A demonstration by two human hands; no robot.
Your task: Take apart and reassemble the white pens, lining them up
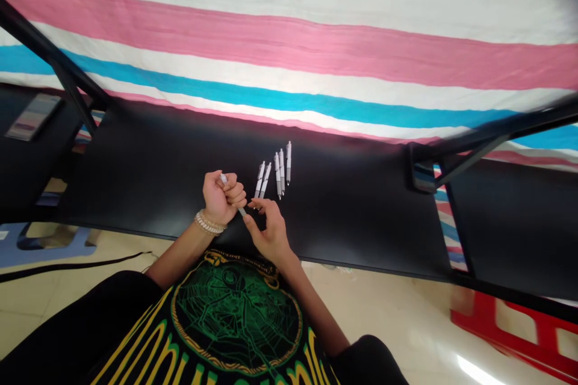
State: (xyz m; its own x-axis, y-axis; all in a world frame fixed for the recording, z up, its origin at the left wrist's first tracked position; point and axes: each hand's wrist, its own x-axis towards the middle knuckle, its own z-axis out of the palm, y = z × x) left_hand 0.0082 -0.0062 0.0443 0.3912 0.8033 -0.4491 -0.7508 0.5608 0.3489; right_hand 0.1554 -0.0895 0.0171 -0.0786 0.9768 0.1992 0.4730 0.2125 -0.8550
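My left hand [221,197] is closed in a fist around a white and grey pen [242,212]. The pen slants through the fist, one end showing above the index finger and the grey end coming out below, toward my other hand. My right hand [272,231] is beside that lower end, thumb close to it and fingers curved but apart; whether the thumb touches the pen is hard to tell. Just beyond the right fingers lie two white pens [265,181] side by side. To their right, three more white pens with grey grips [282,171] rest on the black tabletop [352,204].
Striped cloth [289,42] hangs along the table's far edge. Black metal supports stand at left [67,66] and right [492,138]. A flat rectangular object [34,117] lies on the left neighbouring table. A blue stool [81,240] and a red stool [519,331] are below.
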